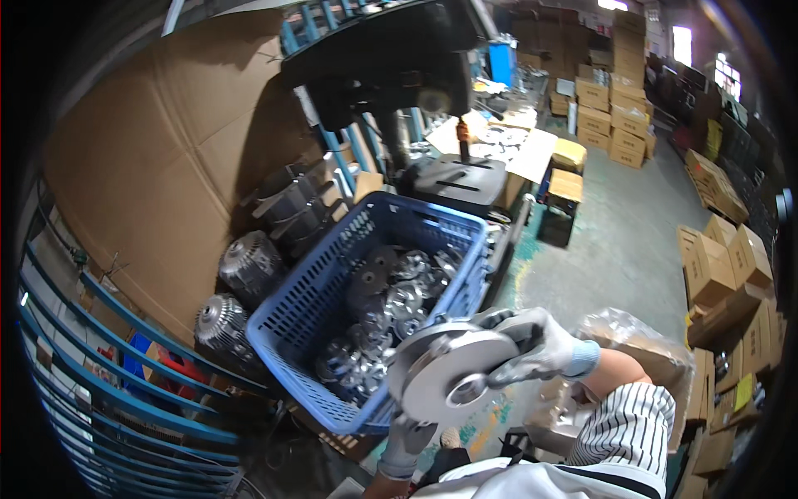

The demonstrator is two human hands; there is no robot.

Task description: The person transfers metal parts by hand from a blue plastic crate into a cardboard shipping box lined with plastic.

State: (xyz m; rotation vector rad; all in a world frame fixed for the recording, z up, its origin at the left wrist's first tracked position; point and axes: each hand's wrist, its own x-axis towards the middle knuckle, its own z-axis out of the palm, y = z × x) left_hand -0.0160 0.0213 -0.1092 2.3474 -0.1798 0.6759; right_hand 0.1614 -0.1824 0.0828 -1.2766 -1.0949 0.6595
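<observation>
Two round grey metal discs are up in front of me, beside the right rim of a blue plastic basket (270, 333). The nearer metal disc (440, 384) is flat, with a raised hub and a hole. Another metal disc (424, 339) shows partly behind it. My right hand (540, 348), in a grey glove, grips the discs at their right side, thumb beside the hub. Below them, my gloved left hand (407, 445) holds the lower edge; most of its fingers are hidden behind the metal. Many shiny metal parts (370, 337) lie in the basket.
Silver motor housings (223, 320) stand left of the basket. A dark drill-press-like machine (382, 62) with a slotted table (461, 179) rises behind it. An open carton (677, 366) with plastic lining is by my right arm. Stacked cartons (594, 116) and a blue rack (125, 391) flank the area.
</observation>
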